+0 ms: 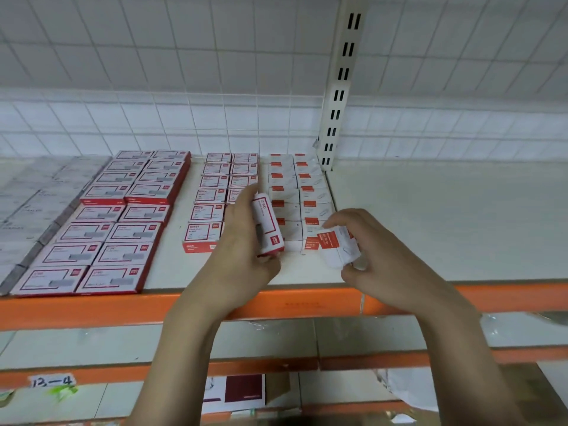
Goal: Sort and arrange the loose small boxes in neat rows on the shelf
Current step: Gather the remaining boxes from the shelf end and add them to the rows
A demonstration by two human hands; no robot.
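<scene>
My left hand [242, 241] grips a small red-and-white box [268, 224], held on edge above the shelf [430, 229]. My right hand [378, 256] pinches a small white box with a red label [336, 245], tilted, just in front of the rightmost rows. Behind the hands lie two rows of red-bordered small boxes [215, 192] and two rows of white boxes with red labels [295, 192], running from the back wall toward the front edge. My left hand hides the near end of the right red-bordered row.
Larger red-and-white boxes [123, 222] fill two rows at the left, with grey flat packs [37, 204] beyond them. A slotted white upright [338, 96] stands at the back. The shelf's orange front rail [92, 309] runs across. Lower shelves hold a label [53, 380] and packages.
</scene>
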